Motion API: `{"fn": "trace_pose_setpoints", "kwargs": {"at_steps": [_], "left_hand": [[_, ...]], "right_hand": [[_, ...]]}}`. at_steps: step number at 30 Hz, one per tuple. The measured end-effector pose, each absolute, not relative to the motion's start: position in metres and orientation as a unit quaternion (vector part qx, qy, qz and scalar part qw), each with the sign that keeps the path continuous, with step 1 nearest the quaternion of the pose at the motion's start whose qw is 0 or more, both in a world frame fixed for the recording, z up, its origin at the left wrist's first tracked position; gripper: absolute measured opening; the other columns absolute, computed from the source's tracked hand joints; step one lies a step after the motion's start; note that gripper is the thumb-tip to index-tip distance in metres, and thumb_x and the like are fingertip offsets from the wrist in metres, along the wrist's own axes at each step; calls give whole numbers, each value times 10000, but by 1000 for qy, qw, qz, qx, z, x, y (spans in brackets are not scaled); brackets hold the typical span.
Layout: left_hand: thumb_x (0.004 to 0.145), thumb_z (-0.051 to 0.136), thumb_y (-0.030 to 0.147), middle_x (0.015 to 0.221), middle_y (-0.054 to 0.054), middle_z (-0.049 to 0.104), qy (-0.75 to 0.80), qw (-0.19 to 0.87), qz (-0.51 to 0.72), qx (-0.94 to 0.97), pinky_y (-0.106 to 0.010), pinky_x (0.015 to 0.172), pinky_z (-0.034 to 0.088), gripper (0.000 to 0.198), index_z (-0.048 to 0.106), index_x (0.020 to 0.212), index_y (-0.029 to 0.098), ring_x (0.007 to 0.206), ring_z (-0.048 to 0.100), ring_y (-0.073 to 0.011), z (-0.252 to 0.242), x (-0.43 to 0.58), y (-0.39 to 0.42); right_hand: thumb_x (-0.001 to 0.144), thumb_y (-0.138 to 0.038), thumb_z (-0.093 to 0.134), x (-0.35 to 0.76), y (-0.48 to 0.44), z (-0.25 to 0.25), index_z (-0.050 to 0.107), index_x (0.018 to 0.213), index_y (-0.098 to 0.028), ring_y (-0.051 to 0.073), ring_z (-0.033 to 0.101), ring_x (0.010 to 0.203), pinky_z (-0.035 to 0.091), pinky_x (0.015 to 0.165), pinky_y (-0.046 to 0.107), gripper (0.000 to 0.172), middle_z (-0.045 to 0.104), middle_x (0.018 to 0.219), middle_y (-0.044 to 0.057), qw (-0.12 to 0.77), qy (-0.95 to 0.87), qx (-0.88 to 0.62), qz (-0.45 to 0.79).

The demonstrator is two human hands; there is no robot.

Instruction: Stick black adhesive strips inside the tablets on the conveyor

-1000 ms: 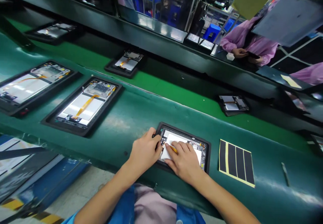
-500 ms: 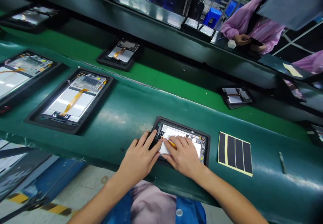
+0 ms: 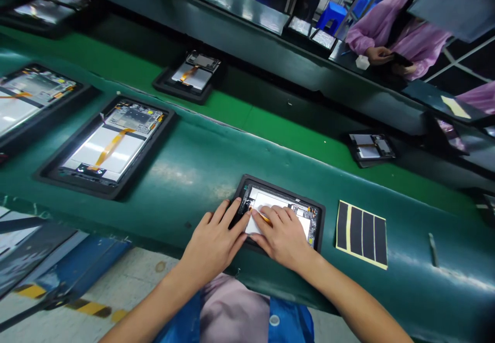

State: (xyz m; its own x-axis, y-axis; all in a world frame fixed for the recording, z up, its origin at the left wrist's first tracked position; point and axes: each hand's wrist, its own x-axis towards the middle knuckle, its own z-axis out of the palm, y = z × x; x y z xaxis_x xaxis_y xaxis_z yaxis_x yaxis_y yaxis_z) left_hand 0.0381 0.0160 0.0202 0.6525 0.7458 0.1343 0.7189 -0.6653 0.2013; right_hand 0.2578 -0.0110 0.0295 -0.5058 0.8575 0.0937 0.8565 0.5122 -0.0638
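An opened tablet with a white battery and circuit parts lies in a black tray on the green bench in front of me. My left hand rests on the tablet's left end, its fingers stretched out and index fingertip near the end of an orange ribbon cable. Across the battery lies my right hand, fingers bent and apart, the index fingertip close to the left one. Most of the cable and its connector is hidden beneath the fingers.
A sheet of black adhesive strips lies right of the tray, with a thin stick beyond. Left are two trayed tablets, one nearer. More tablets sit on the green conveyor. A person in pink works opposite.
The view has shifted slightly. Both hands keep nearly the same place on the tablet, with the fingertips still together at the cable's end.
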Motion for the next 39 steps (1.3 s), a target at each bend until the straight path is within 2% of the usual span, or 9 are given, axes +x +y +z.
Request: {"fn": "trace_pose_setpoints", "kwargs": {"at_steps": [8, 13, 21, 29, 39], "left_hand": [[1006, 531, 317, 1465, -166, 600, 393, 32, 89, 915, -431, 819, 503, 414, 632, 1400, 237, 1241, 595, -392, 22, 42, 16], [1012, 517, 317, 1474, -163, 594, 397, 35, 89, 913, -431, 834, 500, 412, 630, 1401, 244, 1253, 586, -386, 23, 42, 16], [1016, 520, 326, 1488, -144, 588, 404, 42, 91, 909, -412, 878, 493, 398, 626, 1394, 260, 1275, 580, -359, 23, 40, 14], [1008, 530, 303, 1436, -144, 628, 393, 17, 123, 911, -409, 842, 484, 369, 670, 1341, 230, 1239, 600, -360, 24, 41, 15], [1002, 551, 313, 1441, -139, 631, 395, 12, 129, 909, -417, 831, 483, 368, 672, 1338, 226, 1240, 600, -360, 24, 42, 14]], "right_hand": [[1060, -499, 509, 257, -13, 29, 617, 1387, -157, 261, 571, 1088, 417, 920, 414, 485, 686, 1239, 132, 55, -867, -495, -7], [1085, -482, 444, 257, -12, 31, 632, 1366, -145, 253, 576, 1059, 411, 916, 400, 477, 698, 1209, 128, 62, -871, -487, -20], [1064, -448, 519, 265, -4, 38, 652, 1327, -169, 255, 566, 1069, 407, 897, 403, 406, 688, 1226, 122, 64, -887, -456, 7], [1041, -431, 580, 277, 7, 42, 657, 1333, -220, 260, 572, 1101, 423, 917, 400, 369, 676, 1278, 118, 61, -898, -435, 14], [1034, -394, 593, 278, 13, 45, 654, 1324, -185, 276, 573, 1119, 455, 924, 418, 363, 685, 1271, 129, 60, -911, -408, 32]]}}
